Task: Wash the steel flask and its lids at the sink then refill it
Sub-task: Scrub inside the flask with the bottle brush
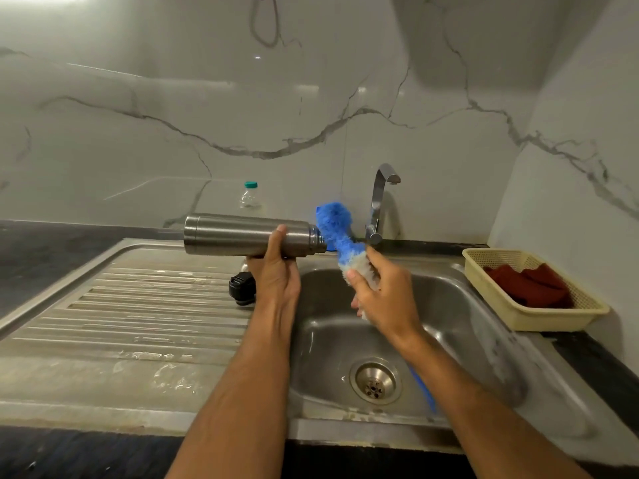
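Left hand grips steel flask sideways above the drainboard, mouth toward the sink basin. Right hand grips blue bottle brush, bristles touching flask mouth. Black lid sits on drainboard. Tap behind.

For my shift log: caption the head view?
Left hand holds steel flask sideways; right hand grips blue brush at its mouth.

Your dark tabletop carries a steel sink with a wet ribbed drainboard. A black lid sits on the drainboard; a clear plastic bottle and a cream basket of red cloth stand at the back.
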